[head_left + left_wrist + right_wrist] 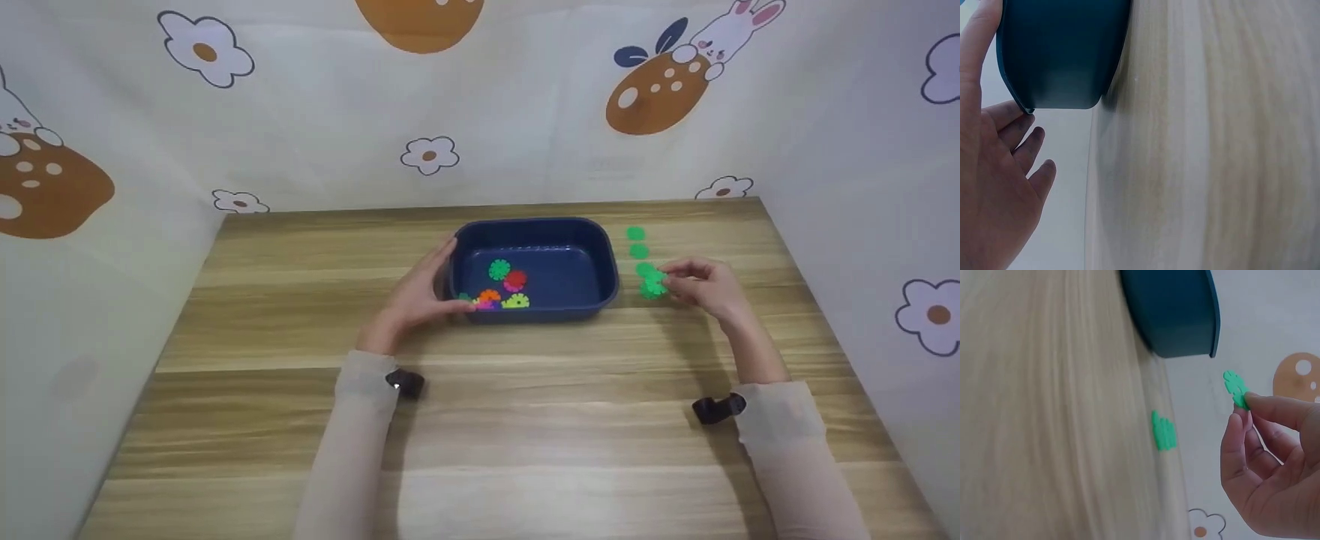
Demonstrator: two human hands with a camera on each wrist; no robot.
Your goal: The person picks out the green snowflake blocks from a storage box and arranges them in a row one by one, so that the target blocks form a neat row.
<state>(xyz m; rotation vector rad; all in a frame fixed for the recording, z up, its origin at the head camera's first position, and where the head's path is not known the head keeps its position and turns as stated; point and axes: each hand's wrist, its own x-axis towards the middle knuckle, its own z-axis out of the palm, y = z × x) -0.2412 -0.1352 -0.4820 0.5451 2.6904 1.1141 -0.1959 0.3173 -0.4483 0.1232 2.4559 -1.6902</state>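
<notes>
A dark blue plastic bin stands on the wooden table with several colourful snowflake discs inside: a green disc, a red disc, a yellow disc and others along the front wall. My left hand holds the bin's left end, thumb at the front corner and fingers toward the back. Right of the bin, my right hand pinches a green snowflake disc between thumb and fingers, held above the table. Below it in the right wrist view lie more green discs.
In the head view, a green disc and another green disc lie in a line beyond the right hand. The table ends at a patterned cloth behind the bin, with cloth at both sides too.
</notes>
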